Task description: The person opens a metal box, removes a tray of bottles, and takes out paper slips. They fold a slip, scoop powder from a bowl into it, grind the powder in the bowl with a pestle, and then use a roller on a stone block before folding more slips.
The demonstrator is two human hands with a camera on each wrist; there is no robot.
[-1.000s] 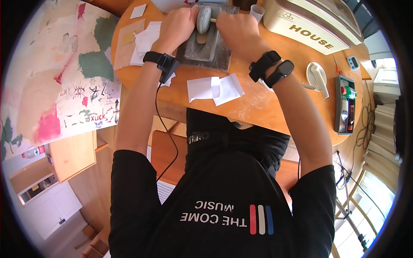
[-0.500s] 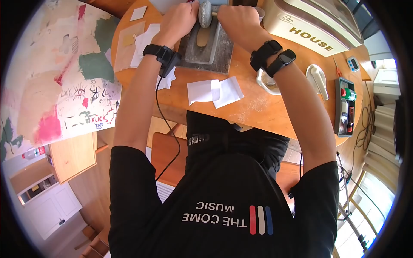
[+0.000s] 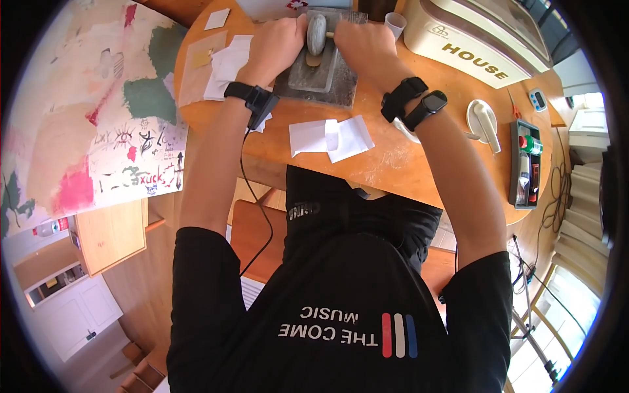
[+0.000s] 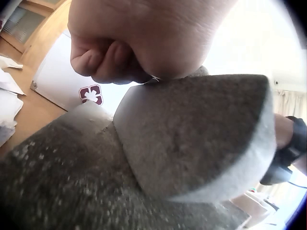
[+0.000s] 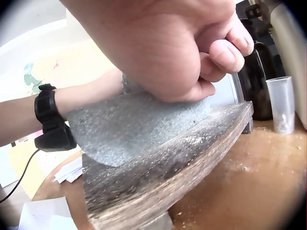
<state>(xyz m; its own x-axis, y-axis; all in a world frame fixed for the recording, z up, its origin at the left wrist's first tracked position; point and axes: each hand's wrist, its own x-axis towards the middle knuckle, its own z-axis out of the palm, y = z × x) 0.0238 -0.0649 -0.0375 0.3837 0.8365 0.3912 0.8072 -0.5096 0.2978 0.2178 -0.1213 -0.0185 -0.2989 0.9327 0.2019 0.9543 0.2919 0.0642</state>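
Note:
A grey stone wheel (image 3: 317, 34) stands upright on an oblong grey stone trough (image 3: 311, 80), with brown material visible just below the wheel. My left hand (image 3: 275, 49) and right hand (image 3: 368, 49) are at its two sides, fists closed round its handle; a short pale piece shows by the right one. The left wrist view has my left hand (image 4: 144, 40) curled above the trough (image 4: 192, 139), which rests on a dark slab (image 4: 81, 177). From the right wrist camera, my curled right hand (image 5: 177, 57) is over the trough (image 5: 129, 127) and the slab's edge (image 5: 168, 191).
Loose papers (image 3: 313, 137) lie nearer the body, others (image 3: 229, 65) at the left. A clear cup (image 3: 394, 25) and large HOUSE box (image 3: 472, 52) stand right of the slab. Farther right are a white dish with a pestle (image 3: 483, 124) and a tray of bottles (image 3: 526, 164).
Both hands and the wheel went away from the body along the trough, then came back toward it. Both hands kept their hold.

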